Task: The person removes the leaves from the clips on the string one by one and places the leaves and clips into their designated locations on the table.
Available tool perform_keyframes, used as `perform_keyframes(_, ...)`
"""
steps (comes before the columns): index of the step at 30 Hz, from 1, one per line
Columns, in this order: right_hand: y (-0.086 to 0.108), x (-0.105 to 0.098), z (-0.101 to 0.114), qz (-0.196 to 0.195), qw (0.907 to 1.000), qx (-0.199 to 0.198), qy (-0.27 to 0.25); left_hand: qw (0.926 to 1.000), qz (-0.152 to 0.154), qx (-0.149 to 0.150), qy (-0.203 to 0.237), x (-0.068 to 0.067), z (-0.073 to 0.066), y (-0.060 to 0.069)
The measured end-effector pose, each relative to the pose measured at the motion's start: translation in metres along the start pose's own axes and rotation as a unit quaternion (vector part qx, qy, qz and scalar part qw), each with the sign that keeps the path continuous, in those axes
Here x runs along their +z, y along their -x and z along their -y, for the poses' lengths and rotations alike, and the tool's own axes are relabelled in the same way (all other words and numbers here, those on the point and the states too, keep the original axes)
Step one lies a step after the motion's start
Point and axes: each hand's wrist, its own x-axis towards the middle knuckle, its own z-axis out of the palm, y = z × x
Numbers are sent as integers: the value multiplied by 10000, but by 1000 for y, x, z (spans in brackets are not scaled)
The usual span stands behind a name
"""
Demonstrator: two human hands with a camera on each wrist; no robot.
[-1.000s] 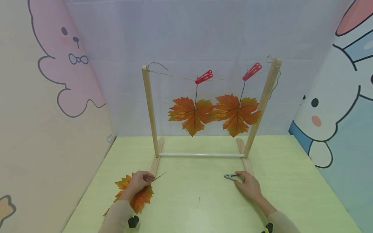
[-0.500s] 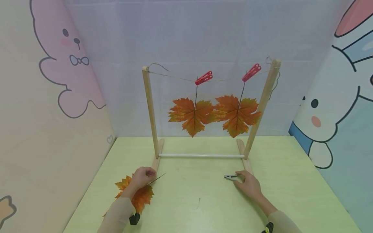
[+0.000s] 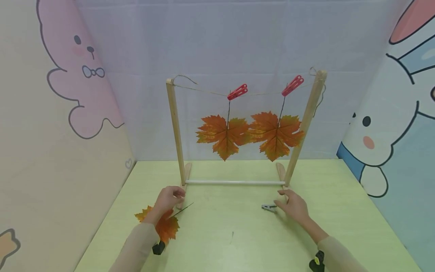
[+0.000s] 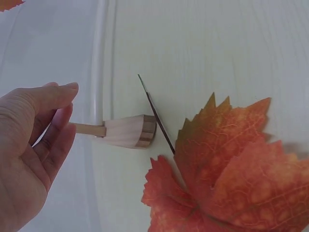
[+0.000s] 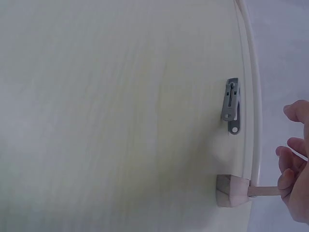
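Note:
My left hand [image 3: 170,199] hovers over an orange maple leaf [image 4: 231,188] on the table, its fingers loosely curved around nothing. The leaf's dark stem [image 4: 159,121] points away beneath that hand, apart from it in the left wrist view. Just right of a grey clothespin [image 5: 231,105] is my right hand [image 3: 295,207], raised off the table with thumb and fingers spread apart. The clothespin lies on the tabletop, untouched. Two more maple leaves, a left one [image 3: 224,134] and a right one [image 3: 276,134], hang by their stems from a string under red clothespins [image 3: 238,91].
A wooden frame [image 3: 176,132] with two posts carries the string, and a white rod [image 3: 234,182] joins its feet. Behind it hangs a pale cloth [image 3: 217,37]. Walls with cartoon animals flank the yellowish table [image 3: 217,241].
The right hand has let go of the grey clothespin and lifted slightly away. My left hand has come off the leaf's stem and moved up and forward.

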Motion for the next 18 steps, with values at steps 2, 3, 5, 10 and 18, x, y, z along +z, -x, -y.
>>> perform_keyframes(2, -4, -5, 2, -42, 9999, -91, 55, 9999, -28, 138, 2, -1, -6, -2)
perform_keyframes(3, -6, -8, 3, -31, 9999, -118, 66, 9998, -44, 206, 0, -2, -9, -3)
perform_keyframes(5, -10, -13, 7, -25, 9998, -170, 63, 9996, -90, 256, -34, -3, -14, -5)
perform_keyframes(10, -19, -25, 17, 16, 9993, -344, 113, 9993, -119, 300, -164, -5, -24, -12)
perform_keyframes(18, -28, -36, 34, 158, 9983, -545, 161, 9983, -107, 502, -264, -14, -52, -28)
